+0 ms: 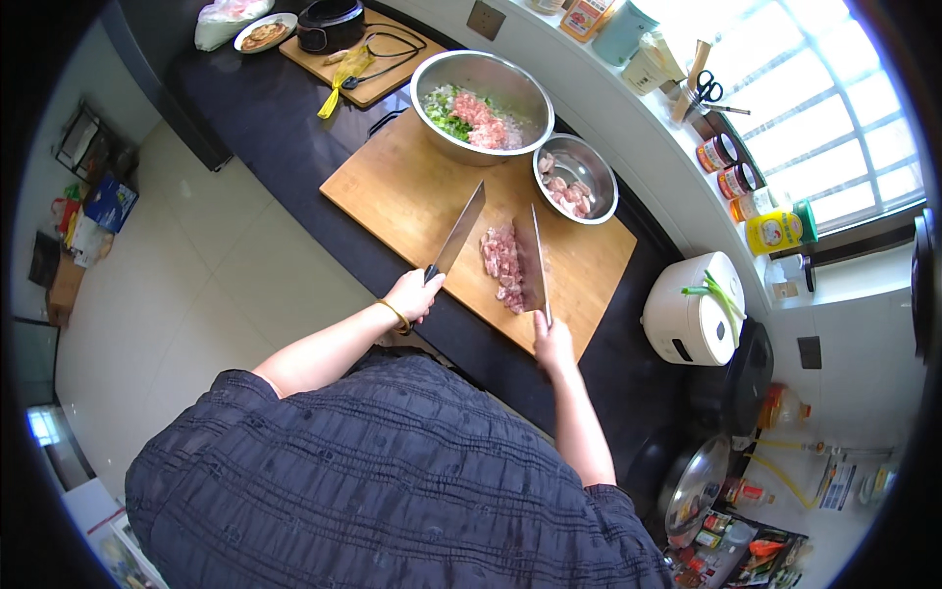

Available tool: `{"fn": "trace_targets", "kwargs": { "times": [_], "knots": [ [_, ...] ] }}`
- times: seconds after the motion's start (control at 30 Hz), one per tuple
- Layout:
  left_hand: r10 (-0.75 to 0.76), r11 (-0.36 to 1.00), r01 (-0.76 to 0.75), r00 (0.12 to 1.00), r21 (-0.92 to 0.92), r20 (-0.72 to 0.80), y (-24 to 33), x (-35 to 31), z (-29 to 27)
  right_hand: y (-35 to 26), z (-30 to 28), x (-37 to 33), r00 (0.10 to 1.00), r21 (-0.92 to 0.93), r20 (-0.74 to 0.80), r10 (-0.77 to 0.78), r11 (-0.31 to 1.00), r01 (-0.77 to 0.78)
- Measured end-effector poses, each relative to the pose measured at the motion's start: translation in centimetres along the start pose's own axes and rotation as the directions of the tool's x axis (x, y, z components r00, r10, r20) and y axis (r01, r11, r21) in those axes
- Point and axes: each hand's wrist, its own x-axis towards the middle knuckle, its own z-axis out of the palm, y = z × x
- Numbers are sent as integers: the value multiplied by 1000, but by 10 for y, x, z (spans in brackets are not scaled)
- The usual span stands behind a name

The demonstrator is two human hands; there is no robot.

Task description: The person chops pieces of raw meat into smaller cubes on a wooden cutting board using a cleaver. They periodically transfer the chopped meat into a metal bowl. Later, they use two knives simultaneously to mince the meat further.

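Observation:
My left hand (413, 296) is closed round the dark handle of a kitchen knife (461, 233), its blade slanting up over the wooden cutting board (383, 182). My right hand (553, 346) grips a cleaver (531, 263) with a broad blade, held on edge along the right side of a strip of chopped raw meat (502, 265). The meat lies between the two blades. Beyond it, a large steel bowl (535, 88) contains minced meat, chopped greens and pale bits. A smaller steel bowl (610, 201) at its right has pieces of raw meat in it.
A white rice cooker (677, 309) with scallion on top stands right of the board. At the far left are another board (378, 90) with a black appliance (331, 26), and a plate of flat cakes (265, 34). Jars (734, 180) line the windowsill. A glass lid (697, 491) sits lower right.

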Motion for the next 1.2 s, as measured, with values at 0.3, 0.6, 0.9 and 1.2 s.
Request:
{"fn": "trace_targets", "kwargs": {
  "times": [0.3,0.6,0.9,1.2],
  "knots": [
    [-22,1000,21,999,-16,-35,3,-3,5,-19,-32,-6,999,74,41,20,997,-23],
    [-2,999,1,1000,-37,-30,5,-7,9,9,-12,-2,994,103,84,64,992,-73],
    [-19,998,16,998,-64,-52,6,-10,10,-13,-35,-19,996,58,54,72,995,-75],
    [-17,1000,16,999,-21,-45,7,-5,8,24,-19,-4,999,35,-38,-35,999,37]
  ]
}}
